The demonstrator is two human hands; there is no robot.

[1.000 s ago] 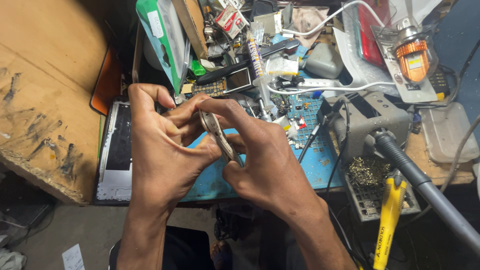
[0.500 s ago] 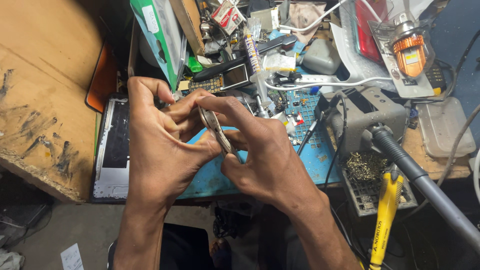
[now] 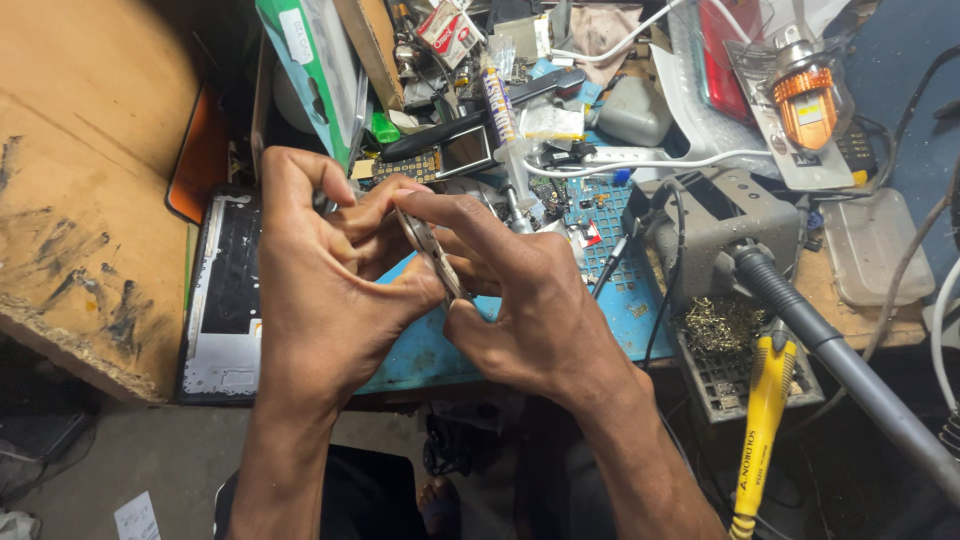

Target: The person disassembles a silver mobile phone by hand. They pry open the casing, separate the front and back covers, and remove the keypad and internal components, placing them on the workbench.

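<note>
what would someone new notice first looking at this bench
First, the left hand and right hand at the centre, pinching a thin metal-edged flat part edge-up between them over the blue work mat. Next, the grey stand at the right with a yellow-handled tool below it, and the clutter of packets and cables behind.

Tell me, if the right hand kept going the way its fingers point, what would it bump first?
Probably the left hand. The right hand points up and left, fingers on the thin metal piece pinched between both hands. Depth is hard to judge here.
</note>
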